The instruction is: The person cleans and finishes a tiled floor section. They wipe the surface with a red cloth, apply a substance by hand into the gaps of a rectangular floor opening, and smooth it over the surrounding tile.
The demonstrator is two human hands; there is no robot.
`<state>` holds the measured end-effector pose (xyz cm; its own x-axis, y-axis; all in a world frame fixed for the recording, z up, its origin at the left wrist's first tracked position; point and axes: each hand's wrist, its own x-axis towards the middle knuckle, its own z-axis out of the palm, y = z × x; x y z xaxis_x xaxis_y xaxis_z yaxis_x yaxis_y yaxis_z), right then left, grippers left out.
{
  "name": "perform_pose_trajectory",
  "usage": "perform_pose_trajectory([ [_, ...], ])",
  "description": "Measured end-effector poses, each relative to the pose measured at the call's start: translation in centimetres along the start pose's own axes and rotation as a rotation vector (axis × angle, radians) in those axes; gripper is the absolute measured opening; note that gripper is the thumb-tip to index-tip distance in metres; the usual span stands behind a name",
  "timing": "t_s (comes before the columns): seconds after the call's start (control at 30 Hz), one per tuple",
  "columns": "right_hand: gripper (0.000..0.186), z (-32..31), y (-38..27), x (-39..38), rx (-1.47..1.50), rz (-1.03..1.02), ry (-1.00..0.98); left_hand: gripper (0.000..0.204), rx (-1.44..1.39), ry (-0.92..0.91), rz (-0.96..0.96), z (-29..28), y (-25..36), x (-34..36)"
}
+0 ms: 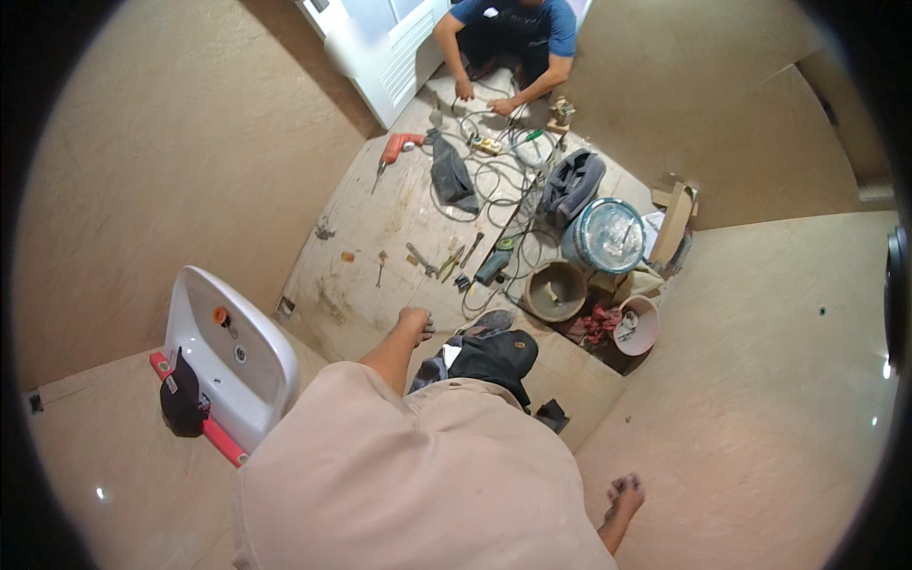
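Note:
My left hand [415, 323] hangs out over the tiled floor with its fingers loosely bent and apart, holding nothing that I can see. Nearest to it are my dark trousers and shoe [489, 323], with a small spanner [381, 269] lying farther off. Low on the right, my right hand [625, 495] is held out beside the beige wall, fingers half curled with gaps between them and no object in it. Pliers [450, 265], an adjustable wrench [419, 257] and a green power tool [494, 262] lie on the floor ahead.
A white washbasin [233, 347] stands at left with a dark cap [183, 397] beside it. Ahead lie a red drill [397, 148] and tangled cables [494, 180]. Buckets [608, 236] line the right. A person in blue [513, 38] crouches by the white door [399, 66].

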<state>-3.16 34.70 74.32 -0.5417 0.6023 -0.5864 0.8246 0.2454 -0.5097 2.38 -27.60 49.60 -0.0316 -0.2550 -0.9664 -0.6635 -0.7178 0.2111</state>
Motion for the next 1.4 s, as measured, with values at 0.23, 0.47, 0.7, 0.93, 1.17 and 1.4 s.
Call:
perform_pose_trajectory([
  [0.23,0.034,7.7,-11.7,-0.6,-0.202,-0.26,-0.182,0.016,-0.06,-0.001,0.104,-2.5,1.6,-2.5],
  [0.47,0.036,12.9,-10.1,-1.0,-0.528,-0.148,-0.502,0.017,-0.172,0.248,-0.015,-6.8,-5.0,-3.1],
  [0.7,0.038,12.2,-6.4,4.3,-0.498,-0.029,-0.526,0.023,-0.258,0.296,-0.073,-9.0,-10.7,-6.4],
  [0.93,0.038,11.7,-5.8,10.4,-0.425,0.015,-0.474,0.027,-0.186,0.251,0.015,-8.0,-11.2,-11.6],
  [1.17,0.036,12.2,-4.7,13.1,-0.24,-0.002,-0.544,0.031,-0.06,0.171,0.171,-6.8,-8.0,-15.7],
  [1.4,0.023,10.2,3.1,16.4,-0.323,0.553,-0.733,0.059,-0.154,0.064,0.261,-5.9,-0.7,-18.5],
])
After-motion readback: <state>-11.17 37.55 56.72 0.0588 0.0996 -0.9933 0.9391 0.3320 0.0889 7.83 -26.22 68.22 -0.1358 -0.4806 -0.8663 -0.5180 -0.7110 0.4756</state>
